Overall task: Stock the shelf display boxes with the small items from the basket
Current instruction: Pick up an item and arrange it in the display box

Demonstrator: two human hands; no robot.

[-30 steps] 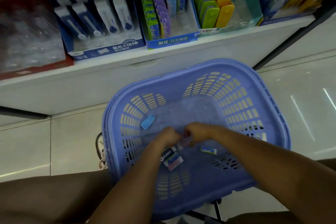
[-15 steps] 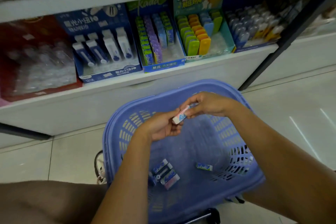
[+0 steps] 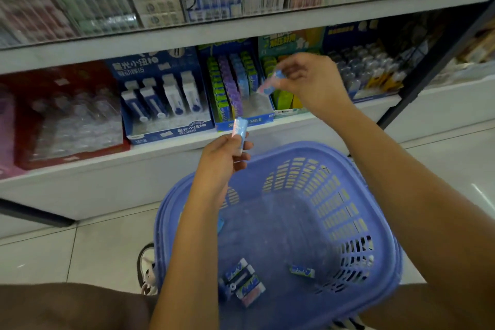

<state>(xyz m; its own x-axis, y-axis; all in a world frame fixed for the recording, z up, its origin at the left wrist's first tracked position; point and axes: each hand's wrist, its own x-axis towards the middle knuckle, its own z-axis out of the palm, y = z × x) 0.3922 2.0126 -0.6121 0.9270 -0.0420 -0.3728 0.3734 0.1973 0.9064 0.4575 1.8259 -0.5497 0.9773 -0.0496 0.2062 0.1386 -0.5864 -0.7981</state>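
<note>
Small items [image 3: 239, 130] — labels blurred — pinched in left hand [image 3: 223, 159], right hand [image 3: 313, 86].

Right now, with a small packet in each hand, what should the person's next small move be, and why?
Probably ease the right hand forward and slot its pink-and-blue packet into the display box of green, purple and blue rows. The packet hangs just in front of that box, whose front looks part empty. The left hand holds a blue packet lower, nearer the basket.
</note>
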